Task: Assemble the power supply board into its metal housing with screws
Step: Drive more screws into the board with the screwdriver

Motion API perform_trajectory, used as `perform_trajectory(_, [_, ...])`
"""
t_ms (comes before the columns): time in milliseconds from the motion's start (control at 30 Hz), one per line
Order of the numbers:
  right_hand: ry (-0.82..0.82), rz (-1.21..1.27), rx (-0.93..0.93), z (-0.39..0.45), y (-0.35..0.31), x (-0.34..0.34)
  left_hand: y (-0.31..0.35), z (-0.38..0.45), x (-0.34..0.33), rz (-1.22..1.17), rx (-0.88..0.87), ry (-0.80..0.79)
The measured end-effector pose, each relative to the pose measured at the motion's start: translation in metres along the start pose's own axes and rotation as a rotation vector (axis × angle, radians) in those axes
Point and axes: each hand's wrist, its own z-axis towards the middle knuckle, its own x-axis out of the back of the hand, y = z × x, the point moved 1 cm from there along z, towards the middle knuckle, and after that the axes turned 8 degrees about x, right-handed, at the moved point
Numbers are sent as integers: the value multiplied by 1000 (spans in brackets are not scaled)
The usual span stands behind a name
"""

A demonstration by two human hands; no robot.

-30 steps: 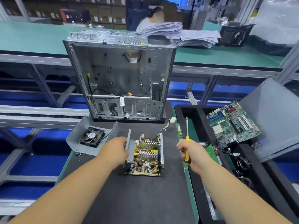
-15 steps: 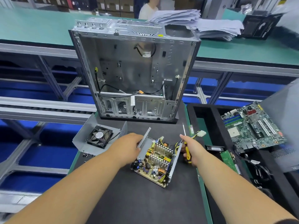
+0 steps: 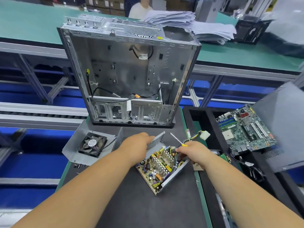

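Left hand point(image 3: 137, 143) gripping housing point(image 3: 172, 176) wall; right hand point(image 3: 193, 151) clutching screwdriver point(image 3: 176, 139), fingertips among wires; could snag wires, scratch board point(image 3: 158, 167).

- The power supply board point(image 3: 158, 167) sits in its metal housing point(image 3: 174, 174) at the middle of the mat point(image 3: 131, 203).
- The computer case point(image 3: 130, 76) stands upright at the mat's far edge, behind the housing.
- The fan point(image 3: 93, 143) lies on a metal plate point(image 3: 74, 153) overhanging the mat's left edge.
- The motherboard point(image 3: 243, 130) lies in the tray point(image 3: 205, 129) right of the mat.
- Small screws point(image 3: 79, 165) lie near the mat's left edge, before the plate.
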Motion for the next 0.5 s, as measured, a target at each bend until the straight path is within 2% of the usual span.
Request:
perform_trajectory(133, [-28,-106,-39,-1,-3,-1,2,3,-6,-24,-16,47])
perform_trajectory(300, [-100,-323,-68,5,-15,-3,-8,-10,-12,-179,-4,187])
perform_trajectory(500, [-110,-140,-123,2,-12,-3,-13,-27,-8,-194,-22,267])
